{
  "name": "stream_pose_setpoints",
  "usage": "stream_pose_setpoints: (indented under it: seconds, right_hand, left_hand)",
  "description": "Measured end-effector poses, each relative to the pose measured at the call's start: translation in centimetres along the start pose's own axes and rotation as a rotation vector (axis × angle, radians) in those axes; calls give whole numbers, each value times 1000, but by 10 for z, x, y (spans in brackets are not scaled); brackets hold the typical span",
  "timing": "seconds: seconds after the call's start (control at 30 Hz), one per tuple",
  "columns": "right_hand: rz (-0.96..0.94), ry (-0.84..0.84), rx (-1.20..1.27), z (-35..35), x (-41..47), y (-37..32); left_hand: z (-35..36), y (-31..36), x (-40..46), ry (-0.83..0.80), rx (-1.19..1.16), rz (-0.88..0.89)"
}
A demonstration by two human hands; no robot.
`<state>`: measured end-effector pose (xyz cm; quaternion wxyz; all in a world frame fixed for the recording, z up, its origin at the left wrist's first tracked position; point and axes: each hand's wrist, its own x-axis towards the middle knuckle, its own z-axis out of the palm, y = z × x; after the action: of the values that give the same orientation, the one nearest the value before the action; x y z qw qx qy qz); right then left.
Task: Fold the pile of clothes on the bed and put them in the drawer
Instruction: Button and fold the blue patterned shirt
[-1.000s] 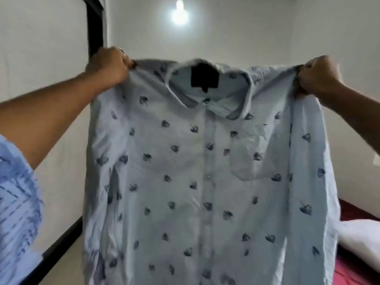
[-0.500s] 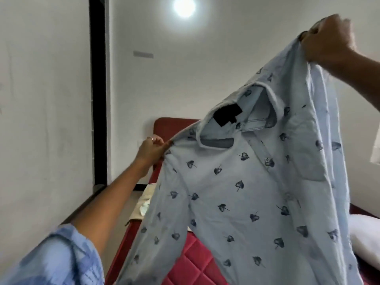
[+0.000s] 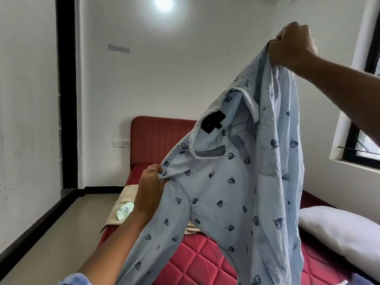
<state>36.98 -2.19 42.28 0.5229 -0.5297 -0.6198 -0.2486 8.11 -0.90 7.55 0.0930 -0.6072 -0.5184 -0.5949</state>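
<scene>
Pale blue leaf-print shirt (image 3: 236,192) hangs tilted above red bed (image 3: 195,262).

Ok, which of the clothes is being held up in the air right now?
The light blue leaf-print shirt, gripped at the shoulders by the left hand and the raised right hand. The beige garment lies flat on the red bed, untouched.
</scene>
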Motion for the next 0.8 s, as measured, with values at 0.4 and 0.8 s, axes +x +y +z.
stream_pose_setpoints:
  seconds: [0.4, 0.8]
  right_hand:
    - [172, -62, 8, 11, -8, 35]
    - [290, -9, 307, 33, -18, 69]
  left_hand:
    - [-94, 6, 63, -220, -85, -96]
    - [-211, 75, 186, -27, -343, -157]
